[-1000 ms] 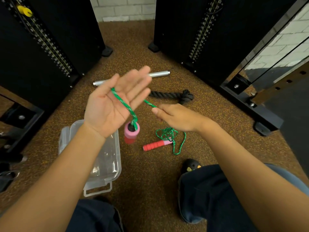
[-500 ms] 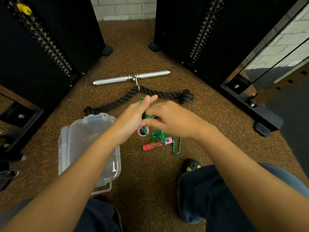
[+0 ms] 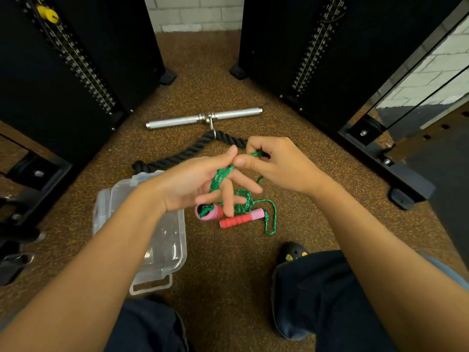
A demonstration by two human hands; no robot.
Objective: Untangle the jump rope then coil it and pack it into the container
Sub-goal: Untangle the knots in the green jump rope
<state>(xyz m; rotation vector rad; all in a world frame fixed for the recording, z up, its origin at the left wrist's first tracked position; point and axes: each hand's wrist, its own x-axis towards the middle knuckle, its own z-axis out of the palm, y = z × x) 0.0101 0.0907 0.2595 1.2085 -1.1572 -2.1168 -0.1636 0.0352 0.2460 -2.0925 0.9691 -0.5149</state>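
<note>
A green jump rope with pink and red handles is partly in my hands above the brown floor. My left hand has its fingers spread, with rope strands running across the palm between thumb and fingers. My right hand pinches the rope at my left fingertips. One handle dangles from the rope just under my left hand. The other handle lies on the floor amid loose loops. A clear plastic container sits open on the floor under my left forearm.
A thick black rope attachment and a metal bar lie on the floor beyond my hands. Black weight-machine columns stand left and right. My knees and a dark shoe are at the bottom.
My left hand came down from a raised open palm to the rope pile, then lifted a little with strands across it. My right hand moved up to pinch the rope at the left fingertips.
</note>
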